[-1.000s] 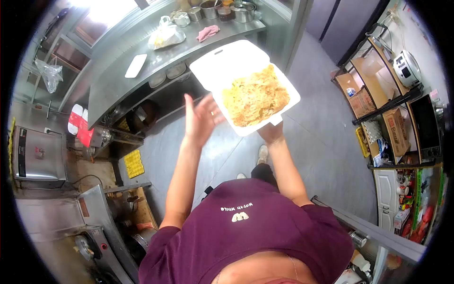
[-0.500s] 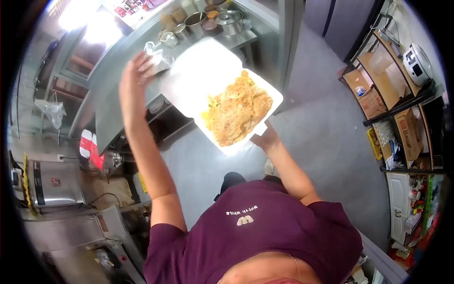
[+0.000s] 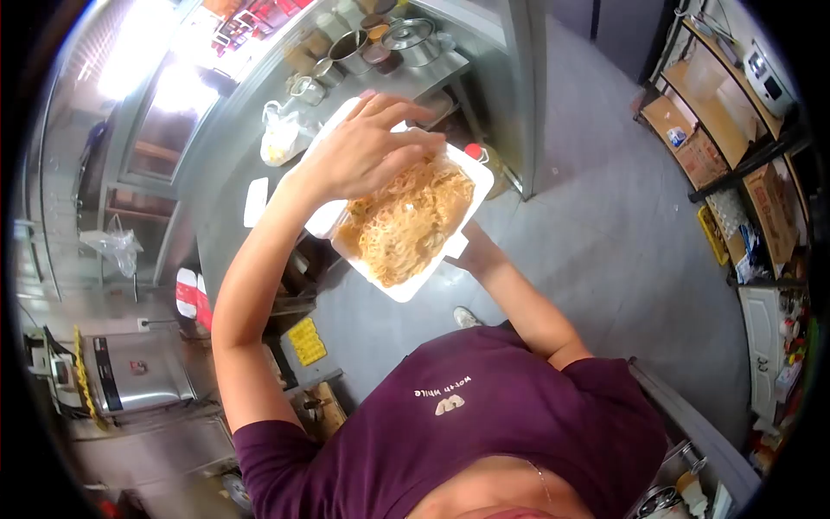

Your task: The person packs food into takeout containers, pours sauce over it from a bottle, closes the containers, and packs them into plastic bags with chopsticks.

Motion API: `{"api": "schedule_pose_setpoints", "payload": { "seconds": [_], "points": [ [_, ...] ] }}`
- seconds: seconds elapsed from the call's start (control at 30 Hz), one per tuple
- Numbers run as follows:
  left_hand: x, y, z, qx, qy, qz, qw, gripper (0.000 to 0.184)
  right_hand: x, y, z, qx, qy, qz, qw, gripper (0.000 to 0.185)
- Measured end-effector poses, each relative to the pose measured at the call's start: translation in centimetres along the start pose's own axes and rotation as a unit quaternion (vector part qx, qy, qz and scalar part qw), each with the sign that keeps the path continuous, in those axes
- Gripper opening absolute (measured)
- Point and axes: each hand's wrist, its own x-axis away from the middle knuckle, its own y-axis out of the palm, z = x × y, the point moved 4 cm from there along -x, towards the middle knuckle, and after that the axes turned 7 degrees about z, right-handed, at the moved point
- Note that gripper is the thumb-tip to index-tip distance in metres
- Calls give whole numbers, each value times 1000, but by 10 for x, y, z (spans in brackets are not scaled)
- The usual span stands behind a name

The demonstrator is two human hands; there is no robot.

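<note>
Left hand: while its arm reaches across the front, the left hand (image 3: 367,151) lies over the opened lid side, fingers loosely extended rather than clenched; whether it grips the lid or only passes above it I cannot tell; fingertips would do best clear of the food, working from the lid's outer edge

Right hand: the right hand (image 3: 474,249) grasps and bears the box at its near right corner, most of its fingers hidden below; a palm spread well under the middle should carry the weight more safely than a corner pinch

Foam box: the white foam box (image 3: 480,177) is up in the air between the hands, above the floor (image 3: 596,186), tilted in view; holding it level matters, as thin foam probably flexes

Lid: the lid (image 3: 327,218) stands open on the left side, largely behind the left hand; a light touch should spare the hinge

Noodles: what look like noodles (image 3: 406,221) heap close to the rim; loose strands are best tucked inside, where the lid's edge cannot pinch them

Counter: the steel counter (image 3: 232,186), beyond the box, carries a plastic bag (image 3: 281,134) and a lidded pot (image 3: 410,39); elbow and box want room from both
</note>
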Motion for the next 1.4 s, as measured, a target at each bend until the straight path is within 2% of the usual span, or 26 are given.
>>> {"api": "schedule_pose_setpoints", "payload": {
  "seconds": [0.1,0.27,0.33,0.4,0.43,0.47,0.5,0.53,0.57,0.6,0.67,0.7,0.73,0.8,0.83,0.87,0.9,0.97,1.0,1.03,1.07,1.17,1.2,1.23,1.3,1.4],
  "points": [
    [6,-8,3,-20,42,21,999,32,-4,0,1,-21,7,5,1000,61],
    [-11,-13,3,38,3,87,995,23,-9,-1,-4,58,-41,3,998,60],
    [-9,-15,-16,38,-53,131,989,18,-10,-3,-8,141,-80,1,987,60],
    [8,-22,-48,39,-130,204,970,12,-6,-7,-12,333,-150,3,931,60],
    [28,-19,-82,107,-228,236,938,16,-5,-12,-12,445,-179,13,878,60],
    [53,-14,-116,128,-335,245,901,20,-3,-4,-17,473,-194,28,859,57],
    [79,-9,-148,102,-365,232,896,24,-2,-6,-17,371,-172,16,912,58],
    [107,4,-170,128,-456,217,854,27,-1,-8,-14,266,-146,4,953,58],
    [132,23,-180,167,-471,104,860,27,0,-10,-11,157,-117,-7,981,59],
    [155,45,-185,206,-478,-8,854,27,2,-10,-12,250,-152,-6,956,58],
    [185,90,-169,484,-539,50,688,31,4,-12,-11,202,-126,2,971,58],
    [177,91,-153,542,-499,131,663,32,2,-13,-12,178,-116,6,977,58],
    [164,97,-134,595,-453,210,629,34,-1,-8,-13,-64,-12,7,998,58],
    [158,98,-119,686,-390,269,552,39,1,-15,-14,42,-40,6,998,54],
    [157,96,-116,727,-376,252,516,42,2,-19,-12,96,-51,5,994,52],
    [141,71,-95,618,-364,253,649,49,2,-26,-10,170,-56,8,984,52],
    [125,46,-73,483,-356,257,757,56,0,-35,-10,242,-61,10,968,51],
    [94,26,-31,640,-430,60,634,75,1,-38,-16,485,-137,-20,864,52],
    [77,21,-19,503,-347,24,791,76,-2,-41,-12,261,-54,3,964,53],
    [62,18,-4,342,-245,-15,907,77,-4,-41,-5,19,33,27,999,55],
    [59,14,2,248,-292,-104,918,68,-6,-42,-3,30,30,20,999,66],
    [63,24,-25,459,-282,-9,842,57,-4,-41,1,2,31,59,998,65],
    [64,7,-16,492,-377,-1,784,53,-5,-37,1,42,56,45,997,68],
    [76,17,-30,519,-414,5,748,52,-5,-38,0,34,53,43,997,68],
    [82,12,-30,508,-460,65,725,49,-5,-42,2,19,50,41,998,66],
    [91,12,-41,534,-508,60,673,44,-7,-42,1,7,28,22,999,63]
  ]
}}
